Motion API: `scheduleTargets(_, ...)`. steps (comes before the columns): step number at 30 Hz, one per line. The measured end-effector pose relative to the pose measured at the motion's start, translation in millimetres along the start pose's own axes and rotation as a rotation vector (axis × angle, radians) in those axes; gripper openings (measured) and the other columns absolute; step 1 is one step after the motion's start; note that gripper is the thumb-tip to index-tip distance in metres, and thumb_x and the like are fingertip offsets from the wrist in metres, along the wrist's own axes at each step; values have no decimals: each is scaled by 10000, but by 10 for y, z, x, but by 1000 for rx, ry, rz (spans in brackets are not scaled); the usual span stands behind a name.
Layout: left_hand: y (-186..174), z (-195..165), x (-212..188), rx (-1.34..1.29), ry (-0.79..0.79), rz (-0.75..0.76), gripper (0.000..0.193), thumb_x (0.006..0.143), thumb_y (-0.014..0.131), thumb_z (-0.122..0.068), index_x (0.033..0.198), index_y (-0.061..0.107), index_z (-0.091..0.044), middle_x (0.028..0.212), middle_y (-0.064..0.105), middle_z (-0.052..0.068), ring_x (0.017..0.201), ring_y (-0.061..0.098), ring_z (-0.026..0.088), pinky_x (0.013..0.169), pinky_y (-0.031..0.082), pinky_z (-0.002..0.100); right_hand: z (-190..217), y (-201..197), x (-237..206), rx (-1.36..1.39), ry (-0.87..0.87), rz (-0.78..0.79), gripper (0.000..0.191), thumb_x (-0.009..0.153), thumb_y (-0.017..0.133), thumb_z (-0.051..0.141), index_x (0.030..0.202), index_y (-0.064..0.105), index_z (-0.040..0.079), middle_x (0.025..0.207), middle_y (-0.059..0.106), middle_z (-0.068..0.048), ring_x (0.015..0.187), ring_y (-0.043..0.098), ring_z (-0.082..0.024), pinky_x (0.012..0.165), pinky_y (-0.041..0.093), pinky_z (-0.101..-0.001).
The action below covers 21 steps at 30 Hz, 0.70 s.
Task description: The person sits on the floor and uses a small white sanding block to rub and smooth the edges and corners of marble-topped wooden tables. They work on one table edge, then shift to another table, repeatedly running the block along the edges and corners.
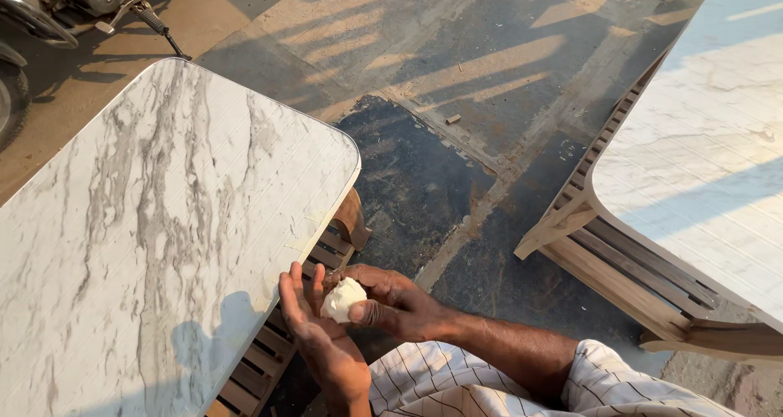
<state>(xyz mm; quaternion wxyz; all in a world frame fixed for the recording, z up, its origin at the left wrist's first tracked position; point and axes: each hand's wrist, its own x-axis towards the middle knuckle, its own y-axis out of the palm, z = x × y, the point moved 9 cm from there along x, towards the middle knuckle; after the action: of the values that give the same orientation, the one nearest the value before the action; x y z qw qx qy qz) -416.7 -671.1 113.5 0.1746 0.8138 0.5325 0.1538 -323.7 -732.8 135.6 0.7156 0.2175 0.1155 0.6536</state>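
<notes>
Beside the marble-patterned tabletop (163, 221), the right hand (400, 303) pinches a white putty-like lump (342, 299) against the flat, open left hand (314, 319), none visibly applied to the top yet.

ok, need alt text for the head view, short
Two bare hands, the left hand open and the right hand cupped, hold a small white lump beside a marble-patterned tabletop on a wooden slatted frame. A second similar table stands at right; a motorcycle is partly visible top left.
</notes>
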Motion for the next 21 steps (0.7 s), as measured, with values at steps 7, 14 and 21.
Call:
scheduleTargets(7,-170,-77,53,44,36,146,560,1113,489,-397,1340,630,96,1412,656,272,1255,648,390,1104,503,523,-234,189,25,-307,48,116,456,1007,716,290,1361,620,20,1238,701,-87,1156,664,-145,975,564,-322)
scheduleTargets(14,-175,-326,-39,364,299,67,355,1142,520,-235,1372,639,7,1424,655,167,1317,639,260,1112,525,410,68,-45,252,-655,-154,-46,231,979,718,181,1170,752,56,1088,766,-75,875,757,-158,720,628,-306)
scheduleTargets(21,-1022,-959,399,686,457,-153,360,1141,459,-177,1411,623,-4,752,629,-5,610,490,58,588,419,253,615,-314,1398,-1475,-318,360,169,1007,650,33,1160,722,26,1095,728,-133,1017,714,-273,764,638,-362)
